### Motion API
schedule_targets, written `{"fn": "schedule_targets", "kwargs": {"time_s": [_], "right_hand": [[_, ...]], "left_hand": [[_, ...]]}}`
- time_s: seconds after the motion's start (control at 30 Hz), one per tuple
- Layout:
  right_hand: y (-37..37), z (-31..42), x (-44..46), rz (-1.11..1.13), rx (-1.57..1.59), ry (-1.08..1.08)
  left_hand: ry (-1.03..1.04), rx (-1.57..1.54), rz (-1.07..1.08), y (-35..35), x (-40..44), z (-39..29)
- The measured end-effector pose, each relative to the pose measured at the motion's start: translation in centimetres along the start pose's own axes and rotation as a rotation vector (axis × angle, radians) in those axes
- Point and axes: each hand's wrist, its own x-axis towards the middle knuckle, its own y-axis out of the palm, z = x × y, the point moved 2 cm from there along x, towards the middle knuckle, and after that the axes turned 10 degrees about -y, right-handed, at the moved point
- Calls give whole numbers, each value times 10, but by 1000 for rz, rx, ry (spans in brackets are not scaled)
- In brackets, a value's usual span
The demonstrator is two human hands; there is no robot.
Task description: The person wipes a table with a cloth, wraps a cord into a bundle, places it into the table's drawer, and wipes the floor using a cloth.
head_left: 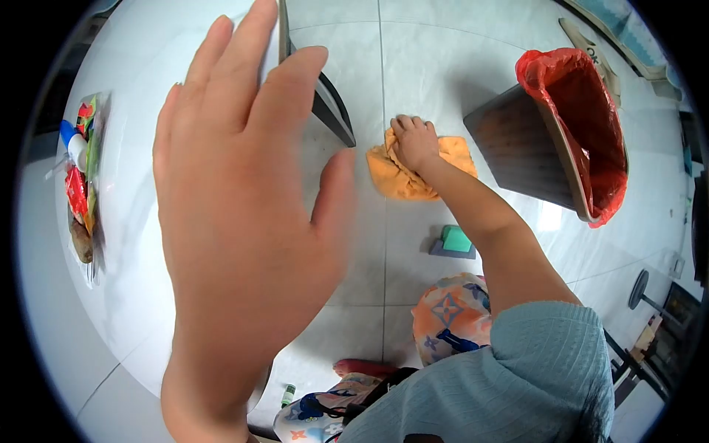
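Observation:
My left hand (247,177) is raised close to the camera, its fingers spread and nothing in it. It hides part of the white table behind it. Down on the tiled floor, my right hand (416,143) presses on a crumpled orange cloth (402,179), its fingers bent into the folds. A green block (456,238) on a grey base lies on the floor just below the cloth.
A dark bin (517,148) with a red liner (602,125) stands to the right. The white table (133,221) at left bears several packets (76,190) and a blue-and-white bottle (74,144). A slipper (583,48) lies behind the bin.

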Motion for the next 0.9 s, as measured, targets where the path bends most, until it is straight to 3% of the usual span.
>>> {"fn": "schedule_targets", "kwargs": {"time_s": [0.13,0.23,0.33,0.63,0.73,0.9], "right_hand": [[-6,-3,9,17,-6,-5],[-11,-2,14,53,31,21],[-1,2,-1,64,7,26],[-7,0,18,78,29,91],[-2,3,4,104,15,85],[-13,1,24,134,-12,110]], "left_hand": [[24,165,-11,7,-3,12],[-15,52,0,4,-2,6],[86,198,-57,11,-3,19],[7,36,1,4,-2,7],[108,210,-71,7,5,13],[1,34,1,-1,-1,-2]]}}
